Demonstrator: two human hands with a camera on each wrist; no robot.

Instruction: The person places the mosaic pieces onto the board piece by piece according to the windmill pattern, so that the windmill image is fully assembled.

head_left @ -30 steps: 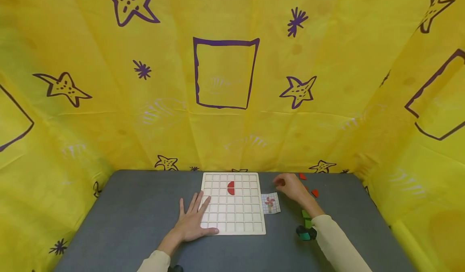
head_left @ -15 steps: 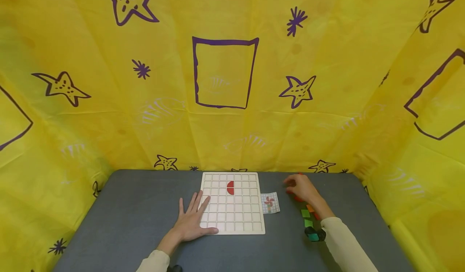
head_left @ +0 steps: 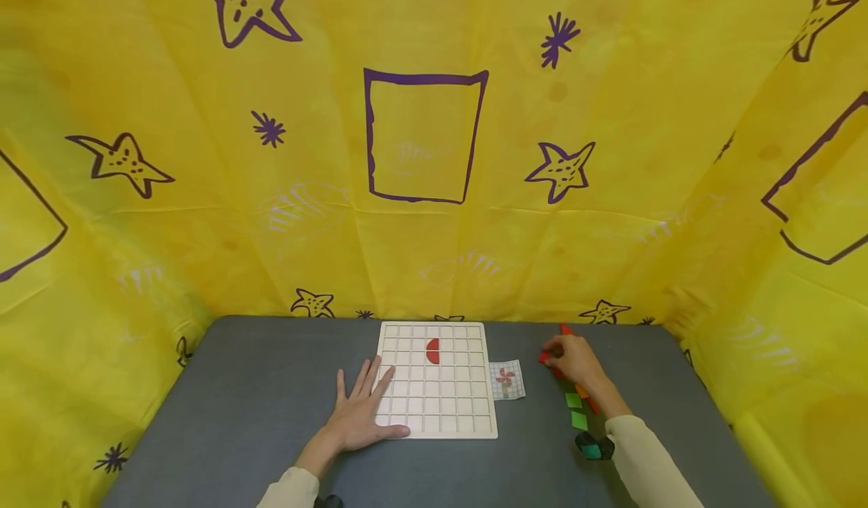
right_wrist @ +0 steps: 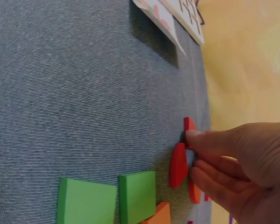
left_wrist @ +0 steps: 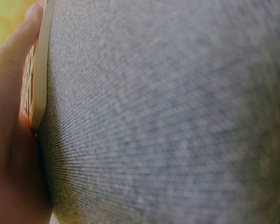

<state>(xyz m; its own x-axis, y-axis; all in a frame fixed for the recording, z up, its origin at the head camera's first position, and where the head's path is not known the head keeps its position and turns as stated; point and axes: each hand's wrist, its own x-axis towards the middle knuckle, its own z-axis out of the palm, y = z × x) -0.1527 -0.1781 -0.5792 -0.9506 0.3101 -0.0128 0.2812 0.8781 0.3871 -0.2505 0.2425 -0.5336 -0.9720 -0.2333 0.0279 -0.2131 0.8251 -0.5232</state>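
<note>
My left hand (head_left: 356, 420) lies spread over the left edge of a pale wooden grid board (head_left: 468, 406), thumb along its lower edge. Two red quarter-circle pieces (head_left: 433, 351) sit together in the board's upper middle, forming a half disc. Right of the board, my right hand (head_left: 576, 359) pinches a small red piece (right_wrist: 189, 124) between thumb and fingers. Just beside the thumb lies another red curved piece (right_wrist: 178, 165). The right hand partly covers the loose pieces under it. In the left wrist view, the hand (left_wrist: 11, 107) is against the board's side (left_wrist: 41, 70).
A small picture card (head_left: 507, 380) with a red pinwheel on a grid lies against the board's right side. Two green squares (head_left: 579, 420), orange pieces (right_wrist: 159, 213) and more red pieces (head_left: 566, 330) lie near my right hand. Yellow patterned cloth (head_left: 420, 267) borders the grey table (head_left: 271, 387).
My right hand has moved rightward, away from the card and over the loose pieces, where it now pinches a red one. The left hand has stayed in place.
</note>
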